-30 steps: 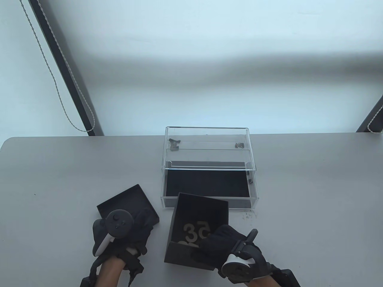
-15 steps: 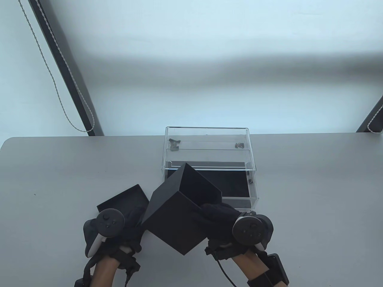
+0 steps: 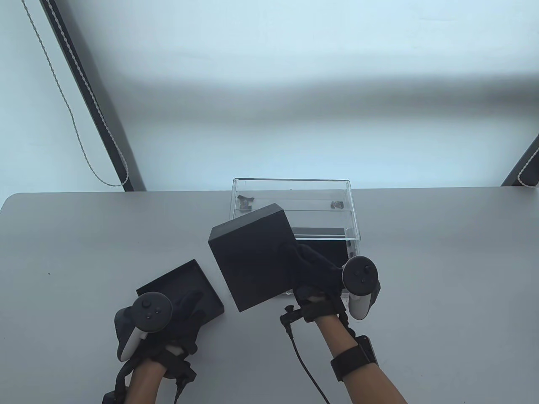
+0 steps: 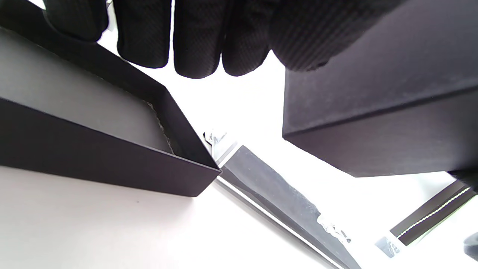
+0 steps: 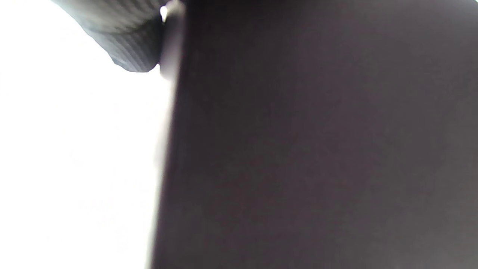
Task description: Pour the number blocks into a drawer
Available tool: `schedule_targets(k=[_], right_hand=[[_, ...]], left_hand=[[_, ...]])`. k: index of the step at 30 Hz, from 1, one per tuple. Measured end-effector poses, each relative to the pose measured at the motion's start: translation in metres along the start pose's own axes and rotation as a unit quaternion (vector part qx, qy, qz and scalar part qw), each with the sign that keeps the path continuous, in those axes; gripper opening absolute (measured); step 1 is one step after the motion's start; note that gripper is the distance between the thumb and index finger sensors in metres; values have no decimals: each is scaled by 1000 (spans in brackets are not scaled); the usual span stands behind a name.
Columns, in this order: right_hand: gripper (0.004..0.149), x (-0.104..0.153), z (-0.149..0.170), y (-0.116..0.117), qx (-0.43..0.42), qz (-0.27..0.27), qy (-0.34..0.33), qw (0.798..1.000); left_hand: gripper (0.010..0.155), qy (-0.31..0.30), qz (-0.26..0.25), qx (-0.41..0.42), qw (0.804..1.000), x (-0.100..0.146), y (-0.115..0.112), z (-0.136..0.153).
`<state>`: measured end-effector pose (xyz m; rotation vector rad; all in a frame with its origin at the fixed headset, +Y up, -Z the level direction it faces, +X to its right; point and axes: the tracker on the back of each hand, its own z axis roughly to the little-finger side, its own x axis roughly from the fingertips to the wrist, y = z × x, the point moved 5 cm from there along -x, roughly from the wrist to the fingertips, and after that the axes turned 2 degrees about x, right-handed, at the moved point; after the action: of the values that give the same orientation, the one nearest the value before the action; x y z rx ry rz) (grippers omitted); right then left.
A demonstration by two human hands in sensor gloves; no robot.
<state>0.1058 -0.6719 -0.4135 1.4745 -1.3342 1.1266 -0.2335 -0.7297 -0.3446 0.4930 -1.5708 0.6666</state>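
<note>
My right hand (image 3: 313,269) grips a black box (image 3: 252,256) and holds it tipped over above the open drawer (image 3: 332,252) of a clear acrylic case (image 3: 294,198). The box's bottom faces the table camera, so its opening and the number blocks are hidden. The box fills the right wrist view (image 5: 317,149). My left hand (image 3: 185,313) rests on the black box lid (image 3: 177,282), which lies open side up on the table. In the left wrist view my fingers (image 4: 194,37) hang over the lid (image 4: 93,130), with the lifted box (image 4: 381,112) to the right.
The grey table (image 3: 442,261) stretches on both sides. The drawer has a black lining and sticks out of the case toward me. A cable (image 3: 303,357) trails from my right wrist. Window cords (image 3: 80,139) hang behind the table's far edge.
My right hand has lifted the black box off the table, carried it up over the drawer and tipped it over. The number blocks seen inside it earlier are hidden now. My left hand stayed on the lid.
</note>
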Motion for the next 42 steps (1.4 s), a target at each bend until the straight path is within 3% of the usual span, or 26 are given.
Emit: schedule_targets(k=[6, 19, 35, 42], right_hand=[[44, -6, 42, 3, -126, 0, 55, 991], [45, -10, 102, -7, -263, 19, 123, 957], [45, -7, 96, -30, -360, 49, 130, 922], [45, -4, 76, -39, -322, 40, 115, 939]], left_hand=[[62, 2, 6, 0, 1000, 0, -1, 0], [63, 5, 18, -1, 1000, -1, -4, 0], [63, 10, 27, -1, 1000, -2, -8, 0], [63, 9, 26, 1, 1000, -2, -7, 0]])
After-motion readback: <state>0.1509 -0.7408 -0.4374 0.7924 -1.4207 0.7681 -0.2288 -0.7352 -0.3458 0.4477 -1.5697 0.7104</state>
